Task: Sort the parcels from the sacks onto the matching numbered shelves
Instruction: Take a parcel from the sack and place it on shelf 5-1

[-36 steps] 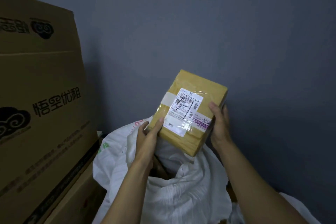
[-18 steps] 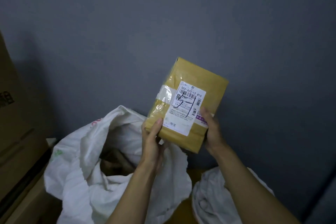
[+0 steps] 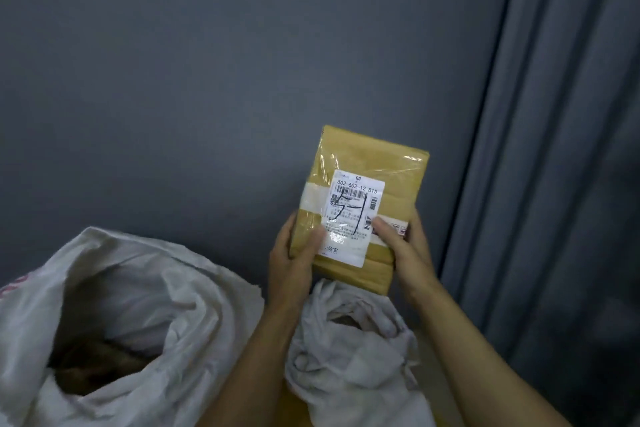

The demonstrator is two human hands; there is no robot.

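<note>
I hold the parcel point(image 3: 375, 158) nearly upright above the small sack point(image 3: 346, 343), left hand point(image 3: 294, 262) and right hand point(image 3: 407, 255) each clamping a lower side, thumbs on the label point(image 3: 353, 204); slick tape point(image 3: 313, 198) could let it slip, and misreading the scrawled number means the wrong shelf.

Parcel-sorting back room or small courier depot. Evidence: two white woven sacks side by side. Large sack point(image 3: 194, 305) gapes open, brown packages point(image 3: 97, 360) dimly visible inside. Smaller sack point(image 3: 349, 360) just right of it, mouth open. Tape-wrapped brown parcel point(image 3: 398, 173) carries printed shipping label point(image 3: 349, 222): barcode, code 502-602-12 815, handwritten 51. Bare grey-blue wall point(image 3: 207, 80); grey curtain point(image 3: 561, 149) at right. Dim lighting.
</note>
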